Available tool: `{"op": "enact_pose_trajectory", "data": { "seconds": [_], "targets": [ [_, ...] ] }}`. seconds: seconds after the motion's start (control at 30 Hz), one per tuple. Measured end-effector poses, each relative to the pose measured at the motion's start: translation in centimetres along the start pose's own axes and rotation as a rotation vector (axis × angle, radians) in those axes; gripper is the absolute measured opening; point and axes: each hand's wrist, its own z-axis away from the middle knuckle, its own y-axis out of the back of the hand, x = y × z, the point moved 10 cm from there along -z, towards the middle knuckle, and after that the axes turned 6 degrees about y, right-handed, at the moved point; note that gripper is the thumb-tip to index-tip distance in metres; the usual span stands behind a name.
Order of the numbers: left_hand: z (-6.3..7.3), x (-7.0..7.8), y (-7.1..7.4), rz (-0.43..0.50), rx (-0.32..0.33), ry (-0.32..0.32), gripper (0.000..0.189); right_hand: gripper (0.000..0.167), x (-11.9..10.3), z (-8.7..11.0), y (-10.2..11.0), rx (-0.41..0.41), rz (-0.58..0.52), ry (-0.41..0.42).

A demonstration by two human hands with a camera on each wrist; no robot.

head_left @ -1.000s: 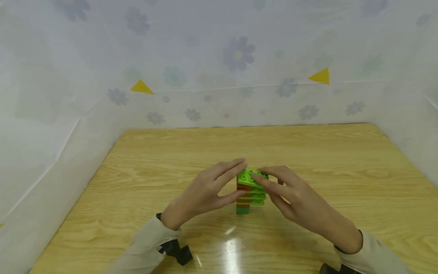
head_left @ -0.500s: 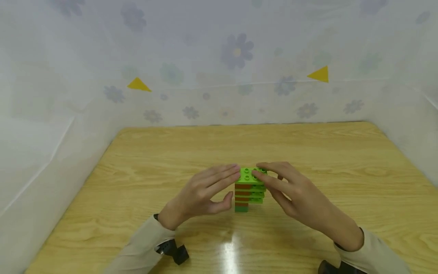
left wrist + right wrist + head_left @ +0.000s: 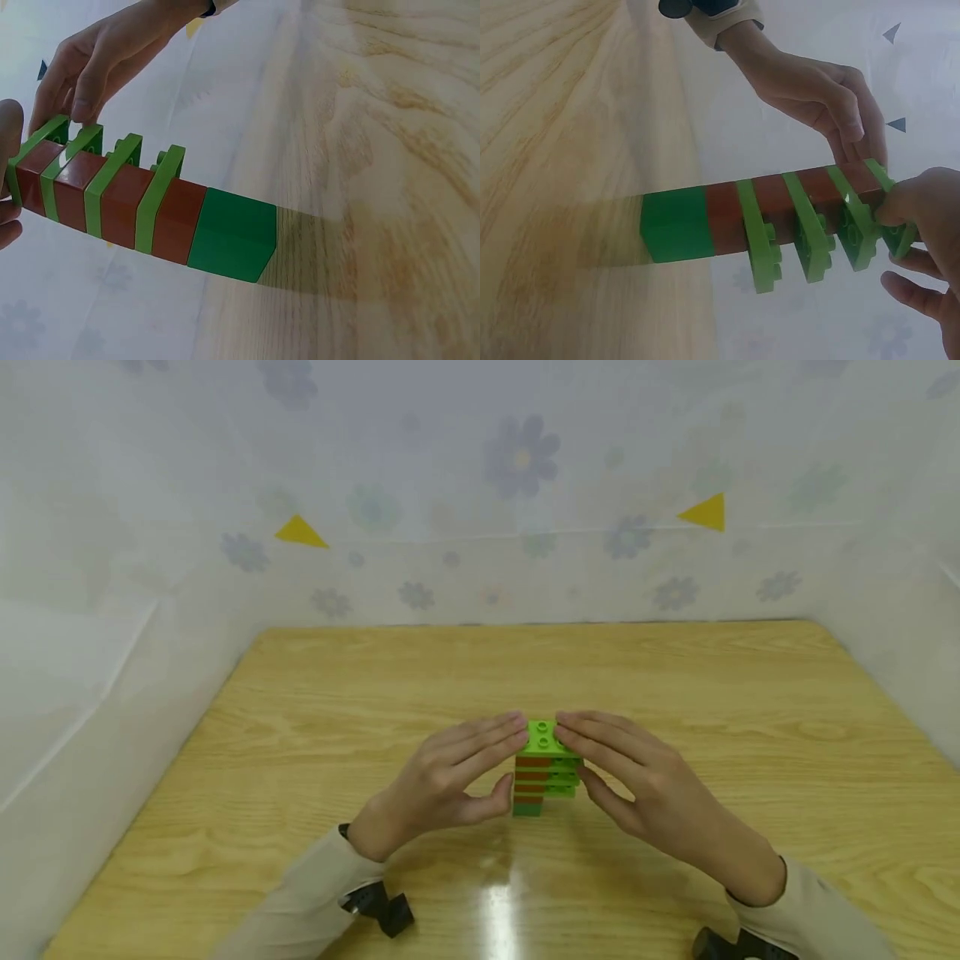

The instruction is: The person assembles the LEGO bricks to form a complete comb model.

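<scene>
A narrow tower of toy building bricks [image 3: 531,777] stands upright on the table. It has a dark green brick [image 3: 234,234] at its foot, then brown bricks [image 3: 726,217] alternating with light green plates [image 3: 759,240] that jut out to the right. The topmost light green plate [image 3: 543,737] lies across the summit, studs up. My left hand [image 3: 450,777] rests straight fingertips on that plate's left end, its thumb held off beside the tower. My right hand [image 3: 645,777] pinches the plate's right end, fingers on top and thumb at the jutting edge.
The tower stands on a wood-grain table [image 3: 360,693] with a glare spot near the front. Behind the table hangs a pale flowered sheet [image 3: 465,460] with two yellow triangles [image 3: 705,512]. Black wrist mounts [image 3: 381,906] sit under both sleeves.
The top plate, tilted a second ago, now lies level. My left fingers have come onto its left end and the left thumb has drawn back. The right fingers stay on its right end.
</scene>
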Motion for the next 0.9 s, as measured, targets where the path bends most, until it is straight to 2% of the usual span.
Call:
{"op": "enact_pose_trajectory", "data": {
  "seconds": [0.13, 0.27, 0.37, 0.47, 0.67, 0.9],
  "targets": [
    [0.2, -0.1, -0.1, -0.010, 0.005, 0.010, 0.033, 0.044, 0.0, 0.5, -0.8, -0.029, 0.062, 0.020],
    [0.5, -0.5, -0.4, -0.018, 0.014, 0.039, 0.035, 0.056, 0.1, 1.2, -2.2, -0.114, 0.144, 0.050],
    [0.5, -0.6, -0.8, -0.011, 0.026, 0.048, 0.036, 0.087, 0.2, 1.7, -3.0, -0.172, 0.213, 0.070],
    [0.5, -0.7, -1.2, 0.003, 0.034, 0.047, 0.037, 0.118, 0.3, 2.1, -3.3, -0.189, 0.274, 0.081],
    [0.4, -1.1, -1.9, 0.039, 0.014, 0.093, 0.045, 0.127, 0.5, 2.6, -3.4, -0.163, 0.373, 0.109],
    [0.7, -1.2, -2.7, 0.049, -0.046, 0.144, 0.054, 0.127, 1.0, 3.3, -4.3, -0.121, 0.400, 0.134]
  ]
}}
